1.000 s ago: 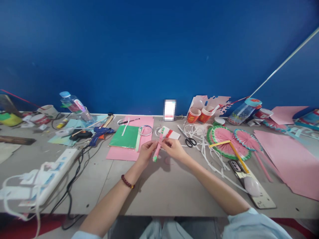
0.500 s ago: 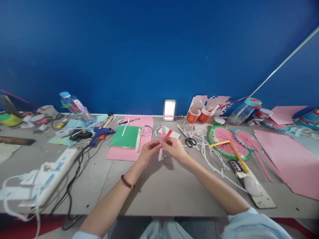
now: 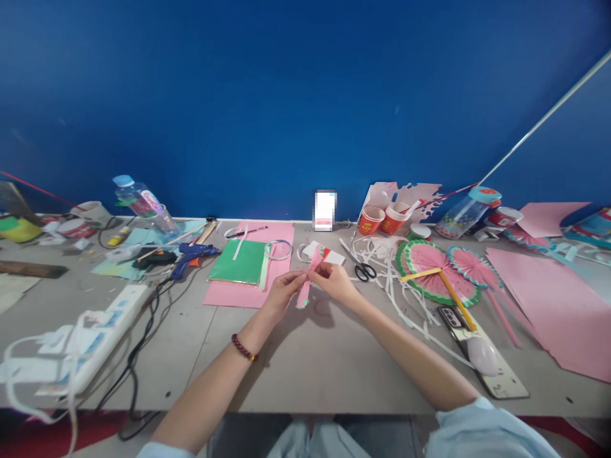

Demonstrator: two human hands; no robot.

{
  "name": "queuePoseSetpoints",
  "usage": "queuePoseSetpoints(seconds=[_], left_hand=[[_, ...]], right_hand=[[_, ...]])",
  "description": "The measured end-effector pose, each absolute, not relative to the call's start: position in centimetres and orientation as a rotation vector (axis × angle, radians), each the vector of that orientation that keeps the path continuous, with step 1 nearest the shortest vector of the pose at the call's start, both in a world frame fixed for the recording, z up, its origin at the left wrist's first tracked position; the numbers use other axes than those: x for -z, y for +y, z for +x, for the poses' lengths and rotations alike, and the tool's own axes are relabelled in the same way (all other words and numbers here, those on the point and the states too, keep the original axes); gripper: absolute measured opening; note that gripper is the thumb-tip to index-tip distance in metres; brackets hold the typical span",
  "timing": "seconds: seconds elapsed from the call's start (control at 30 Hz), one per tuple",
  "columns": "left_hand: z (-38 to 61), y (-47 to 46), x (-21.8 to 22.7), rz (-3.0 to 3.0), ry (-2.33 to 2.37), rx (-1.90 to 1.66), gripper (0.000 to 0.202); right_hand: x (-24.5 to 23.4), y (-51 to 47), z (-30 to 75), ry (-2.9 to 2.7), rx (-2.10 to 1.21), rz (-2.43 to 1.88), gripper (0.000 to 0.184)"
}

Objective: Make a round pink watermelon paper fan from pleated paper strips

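Between my two hands is a narrow folded strip of pink paper (image 3: 303, 298) with green ends, held at a slant above the table. My left hand (image 3: 285, 287) pinches its middle from the left. From the other side my right hand (image 3: 334, 280) pinches the same spot, fingertips close to those of the left. Just behind the strip lies a white card with red marks (image 3: 334, 256). Black-handled scissors (image 3: 365, 272) rest to the right of my right hand. Left of my hands, a green paper packet (image 3: 238, 264) lies on a pink sheet (image 3: 214, 298).
Watermelon-patterned paper fans (image 3: 420, 261), white paper strips (image 3: 392, 292) and a phone (image 3: 501, 375) lie right. Paper cups (image 3: 371, 221) stand at the back near a lit screen (image 3: 325, 210). A blue glue gun (image 3: 188, 257), power strip (image 3: 107, 337) and plastic bottle (image 3: 147, 203) occupy the left.
The folded pink strip has tilted: its far end swung right and its near end left. Both hands keep their pinch in nearly the same place.
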State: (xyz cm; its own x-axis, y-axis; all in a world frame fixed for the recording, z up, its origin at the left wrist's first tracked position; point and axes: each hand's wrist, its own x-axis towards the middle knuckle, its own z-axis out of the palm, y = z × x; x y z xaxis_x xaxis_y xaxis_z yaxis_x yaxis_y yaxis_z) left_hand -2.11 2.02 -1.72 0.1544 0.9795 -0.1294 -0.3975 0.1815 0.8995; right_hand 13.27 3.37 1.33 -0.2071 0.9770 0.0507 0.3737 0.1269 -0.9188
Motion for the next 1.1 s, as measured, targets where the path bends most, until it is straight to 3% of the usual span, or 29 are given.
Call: queuePoseSetpoints(seconds=[0.3, 0.63, 0.87, 1.1], left_hand=[[-2.2, 1.9, 1.8, 0.787, 0.799, -1.148, 0.030], [-1.9, 1.7, 1.4, 0.784, 0.892, -1.170, 0.026], [-1.6, 1.2, -0.3, 0.776, 0.930, -1.168, 0.031], [-1.8, 1.4, 0.2, 0.755, 0.916, -1.179, 0.029]], right_hand=[[-1.5, 3.4, 13.3, -1.572, -1.290, -1.290, 0.042], [-1.5, 3.2, 13.1, -1.605, -1.270, -1.253, 0.044], [-1.9, 3.0, 13.0, -1.563, -1.444, -1.122, 0.035], [-1.7, 3.1, 12.9, -1.566, -1.397, -1.130, 0.028]])
